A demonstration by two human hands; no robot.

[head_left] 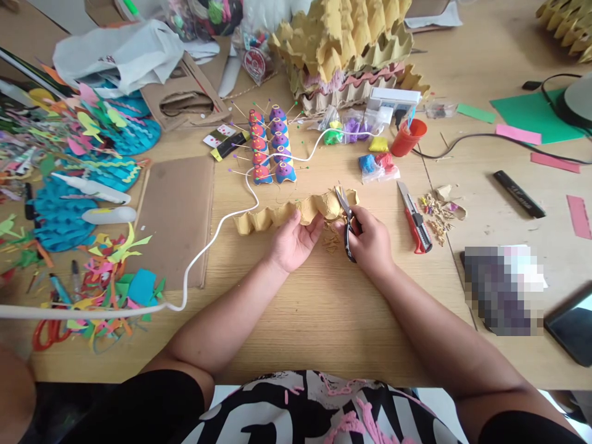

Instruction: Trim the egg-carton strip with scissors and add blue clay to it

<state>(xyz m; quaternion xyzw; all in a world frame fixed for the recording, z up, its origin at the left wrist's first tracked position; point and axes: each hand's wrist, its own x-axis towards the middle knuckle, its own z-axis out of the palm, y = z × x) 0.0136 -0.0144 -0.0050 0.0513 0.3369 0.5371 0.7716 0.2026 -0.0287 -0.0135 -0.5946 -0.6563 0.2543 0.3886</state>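
A strip of yellow egg carton (263,219) lies across the middle of the table, its cups in a row. My left hand (296,242) grips the strip from the near side, thumb on the front and fingers curled beneath. In my right hand (372,240) is a pair of scissors (348,225) with black handles, the fingers closed around them. The blades point away from me, against the cup near the strip's right end. Small carton scraps (330,242) lie on the table between my hands.
Two painted egg-carton caterpillars (280,139) stand behind the strip. A white cord (222,225) crosses the table. To the right lies a red utility knife (416,225) beside trimmings (437,213). Stacked egg trays (346,43) rise at the back; paper scraps (106,290) cover the left.
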